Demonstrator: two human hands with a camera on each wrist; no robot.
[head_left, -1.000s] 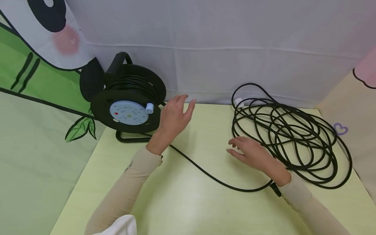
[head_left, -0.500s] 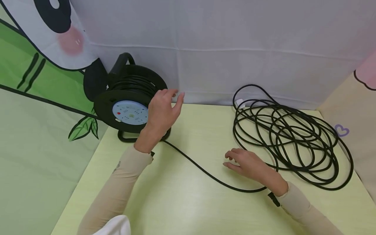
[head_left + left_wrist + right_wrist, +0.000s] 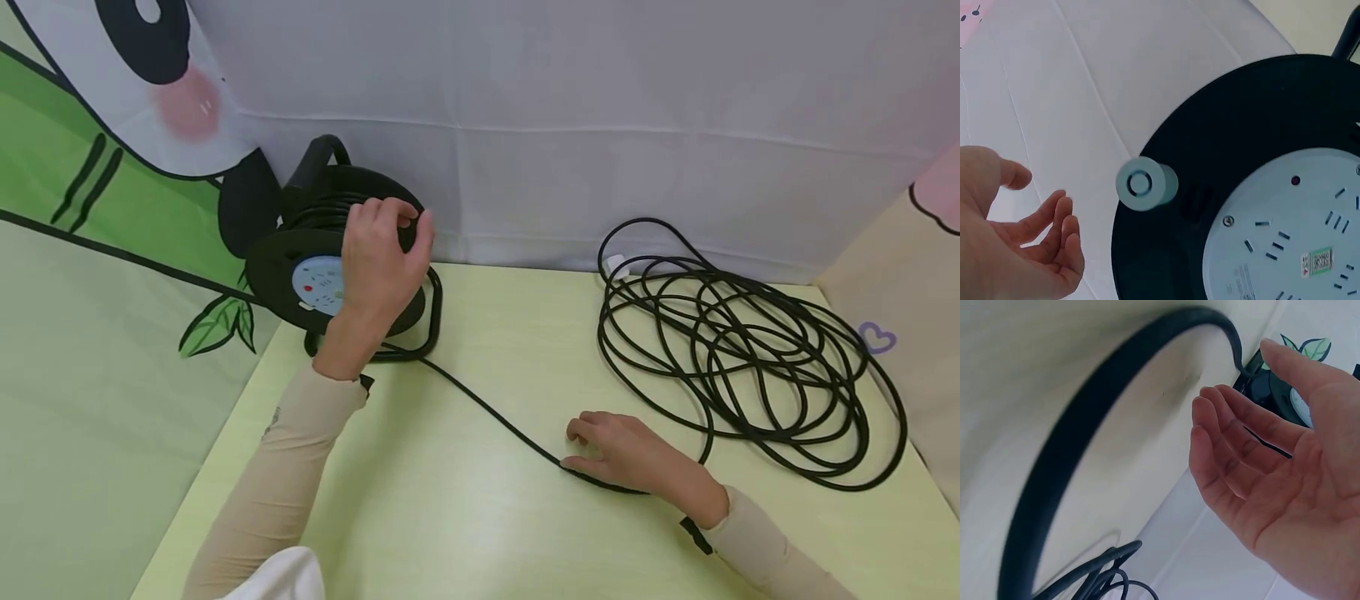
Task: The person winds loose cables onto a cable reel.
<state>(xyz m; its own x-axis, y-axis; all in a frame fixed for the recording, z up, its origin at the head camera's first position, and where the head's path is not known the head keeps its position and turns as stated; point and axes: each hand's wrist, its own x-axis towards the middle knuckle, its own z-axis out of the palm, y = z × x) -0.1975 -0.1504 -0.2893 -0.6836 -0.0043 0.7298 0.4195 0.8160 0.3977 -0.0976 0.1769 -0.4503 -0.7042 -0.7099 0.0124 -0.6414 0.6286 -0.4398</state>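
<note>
A black cable reel (image 3: 258, 275) with a pale blue socket face (image 3: 1279, 250) stands at the back left of the table. My left hand (image 3: 382, 258) is in front of its right side, fingers loosely bent around nothing. In the left wrist view a pale crank knob (image 3: 1144, 184) juts from the reel's rim, a gap away from that hand (image 3: 1022, 244). My right hand (image 3: 622, 450) hovers by the black cable (image 3: 487, 408) that runs from the reel; its relaxed fingers (image 3: 1235, 450) hold nothing, and the cable passes beside them in the right wrist view.
A loose pile of black cable (image 3: 750, 358) lies on the right of the table, a white plug (image 3: 617, 267) at its back left. Behind stands a pale cloth backdrop (image 3: 562, 133) with cartoon prints. The reel's tubular stand (image 3: 435, 317) rests on the pale table (image 3: 480, 525).
My left hand has moved left and up across the front of the reel, covering the knob in the head view. My right hand has come down toward the near stretch of cable.
</note>
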